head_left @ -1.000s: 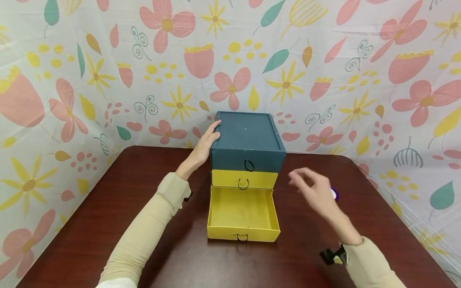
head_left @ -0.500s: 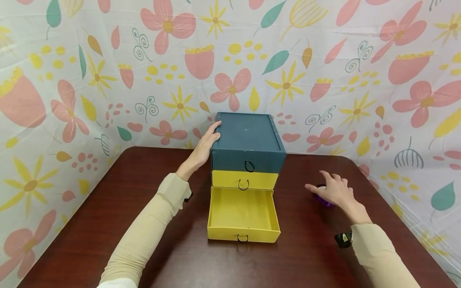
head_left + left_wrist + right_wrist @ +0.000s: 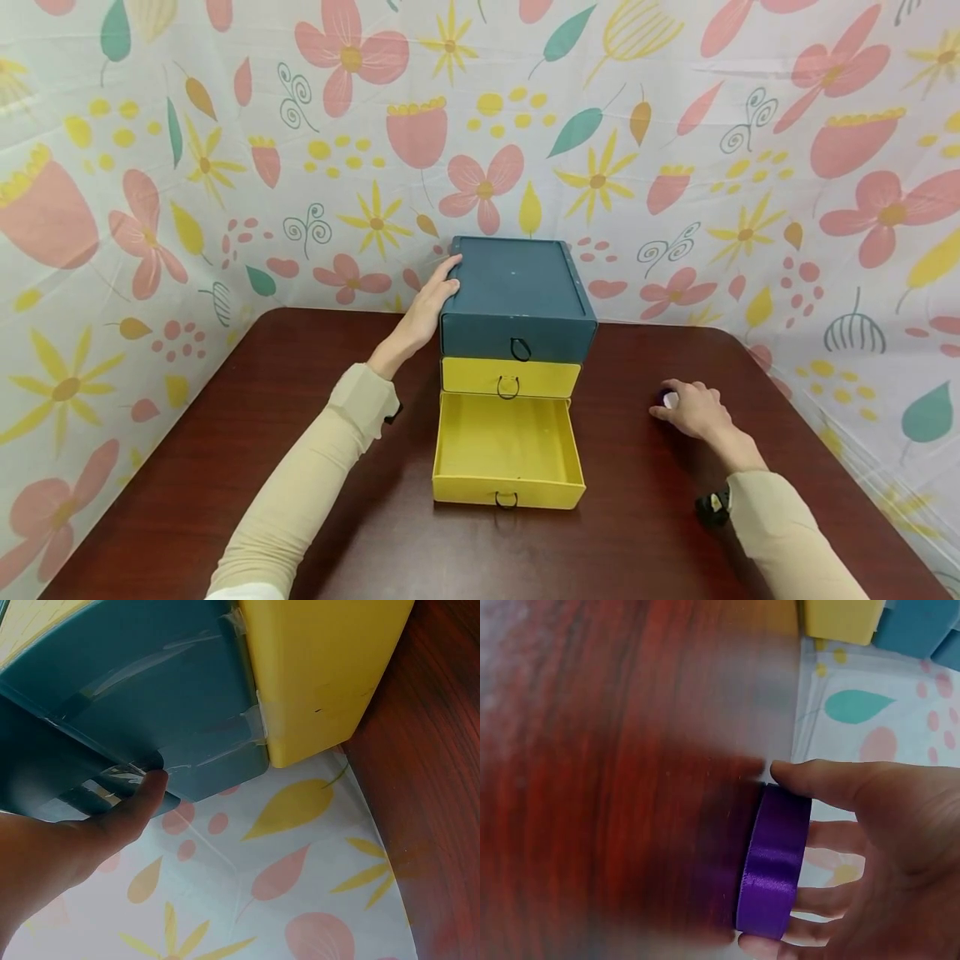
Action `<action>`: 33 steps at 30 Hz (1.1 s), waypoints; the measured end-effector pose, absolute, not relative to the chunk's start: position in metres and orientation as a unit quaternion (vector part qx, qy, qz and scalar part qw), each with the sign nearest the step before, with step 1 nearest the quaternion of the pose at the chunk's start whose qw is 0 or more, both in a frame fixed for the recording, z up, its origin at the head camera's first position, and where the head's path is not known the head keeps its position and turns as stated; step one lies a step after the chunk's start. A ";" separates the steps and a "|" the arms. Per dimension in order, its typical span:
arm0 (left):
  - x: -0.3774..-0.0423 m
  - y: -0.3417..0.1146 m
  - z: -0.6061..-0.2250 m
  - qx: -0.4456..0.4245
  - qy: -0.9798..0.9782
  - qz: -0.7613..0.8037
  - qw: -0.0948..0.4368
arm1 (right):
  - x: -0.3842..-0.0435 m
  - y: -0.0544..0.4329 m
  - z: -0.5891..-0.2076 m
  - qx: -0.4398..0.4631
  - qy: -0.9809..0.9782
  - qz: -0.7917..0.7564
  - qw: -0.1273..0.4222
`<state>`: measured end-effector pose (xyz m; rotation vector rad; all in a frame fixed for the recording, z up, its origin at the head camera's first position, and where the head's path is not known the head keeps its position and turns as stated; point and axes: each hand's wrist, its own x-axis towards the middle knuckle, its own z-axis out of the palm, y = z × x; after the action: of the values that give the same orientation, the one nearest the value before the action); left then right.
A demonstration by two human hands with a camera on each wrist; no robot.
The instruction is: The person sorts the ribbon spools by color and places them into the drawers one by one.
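Note:
A drawer unit stands in the head view, with a blue top section (image 3: pixel 517 279) over yellow drawers. Its lowest yellow drawer (image 3: pixel 506 492) is pulled out and has nothing in it. My left hand (image 3: pixel 422 315) rests against the upper left side of the blue section; in the left wrist view, its thumb (image 3: pixel 142 799) touches the blue side. To the right of the unit, my right hand (image 3: pixel 697 408) has thumb and fingers around the rim of a roll of purple satin ribbon (image 3: pixel 774 862). The roll lies flat on the table, its white centre partly hidden by the hand.
The dark red-brown table (image 3: pixel 360 533) extends around the drawer unit. A flower-patterned cloth (image 3: pixel 637 167) hangs behind and along both sides. The middle yellow drawer (image 3: pixel 510 377), with a black loop pull, is pushed in.
My right hand has moved right and down from beside the drawers to the ribbon roll, and its fingers have closed around it. My left hand stays on the blue section.

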<state>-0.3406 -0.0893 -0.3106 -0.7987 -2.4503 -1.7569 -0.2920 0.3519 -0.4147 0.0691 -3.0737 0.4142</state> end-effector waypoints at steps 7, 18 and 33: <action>-0.346 -0.089 -0.317 -0.258 -0.778 -0.573 0.023 | -0.285 0.339 -0.414 0.080 -0.985 0.137 0.063; -0.331 -0.089 -0.303 -0.255 -0.778 -0.574 0.008 | -0.254 0.295 -0.391 0.153 -0.969 0.174 0.091; -0.316 -0.088 -0.290 -0.255 -0.781 -0.570 0.006 | -0.210 0.232 -0.347 0.232 -0.947 0.210 0.073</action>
<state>-0.3157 -0.0884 -0.2904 -0.7998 -2.4452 -1.7833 -0.2099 0.2323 -0.3466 0.6959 -2.8455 0.6294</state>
